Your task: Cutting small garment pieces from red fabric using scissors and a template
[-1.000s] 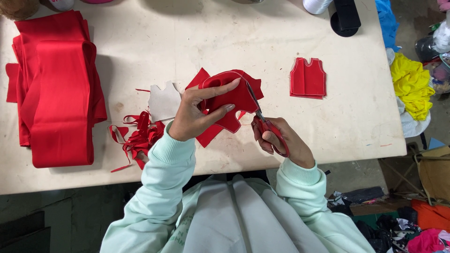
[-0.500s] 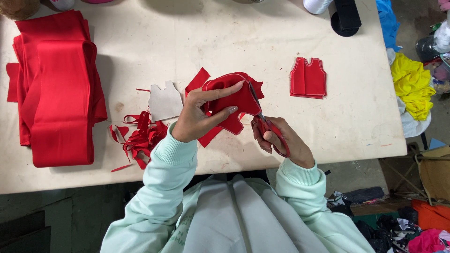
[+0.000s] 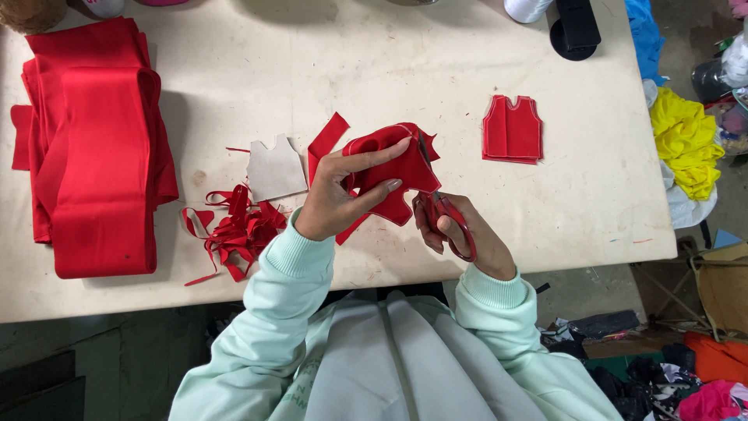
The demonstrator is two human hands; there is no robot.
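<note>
Left hand (image 3: 335,195) pinches a red fabric piece (image 3: 393,168), thumb under, fingers over, lifting it just above the table (image 3: 374,70). Right hand (image 3: 460,234) grips red-handled scissors (image 3: 440,206), fingers through the loops; blades point up into the fabric's right edge. Just left of the hands: a pale vest-shaped pattern (image 3: 275,169) lying flat, and a heap of red scraps (image 3: 238,226) near the table's front edge. Right, apart: a stack of cut red vests (image 3: 512,129). Far left: a folded red cloth bundle (image 3: 93,148).
</note>
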